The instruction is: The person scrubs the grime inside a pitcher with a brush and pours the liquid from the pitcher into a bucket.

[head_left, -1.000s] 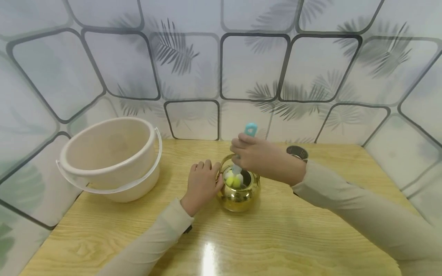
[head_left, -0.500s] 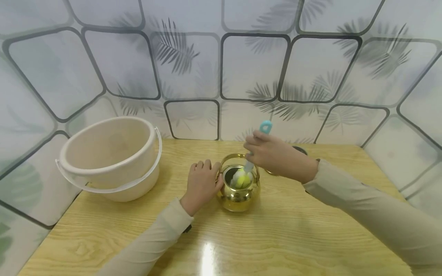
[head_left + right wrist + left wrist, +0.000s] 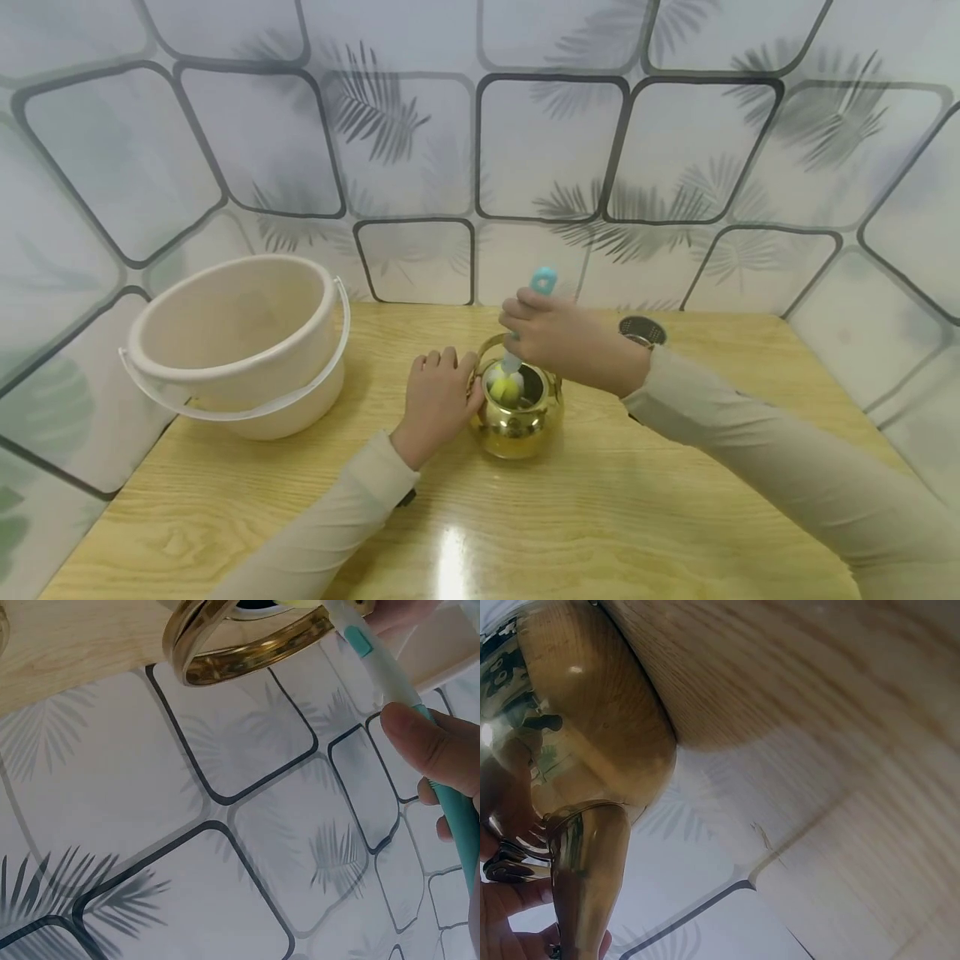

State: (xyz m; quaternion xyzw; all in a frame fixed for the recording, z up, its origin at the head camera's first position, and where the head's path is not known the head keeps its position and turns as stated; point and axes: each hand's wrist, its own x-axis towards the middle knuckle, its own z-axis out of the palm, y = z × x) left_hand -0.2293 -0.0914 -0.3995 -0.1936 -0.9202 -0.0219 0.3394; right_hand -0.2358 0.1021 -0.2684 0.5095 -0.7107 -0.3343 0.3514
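A shiny gold kettle [image 3: 512, 433] stands uncovered on the wooden table, its hoop handle raised. At its left side, my left hand [image 3: 441, 400] grips the spout; the left wrist view shows fingers round the tapering spout [image 3: 591, 870]. My right hand [image 3: 558, 337] holds a sponge brush by its teal handle [image 3: 543, 280], thumb along the shaft in the right wrist view. The brush slants down through the kettle's mouth, and its yellow-and-white sponge head [image 3: 507, 388] lies against the left part of the opening. Lower inside, the kettle is hidden.
A large cream bucket [image 3: 240, 367] with a white bail handle stands at the left. Behind my right forearm lies a dark round perforated piece [image 3: 642, 330], partly covered. A patterned wall [image 3: 420, 167] closes off the table's [image 3: 637, 517] back edge.
Half a second ago the brush head was at the right of the kettle's mouth; my right hand has since swung it back left. The left hand and kettle have stayed put.
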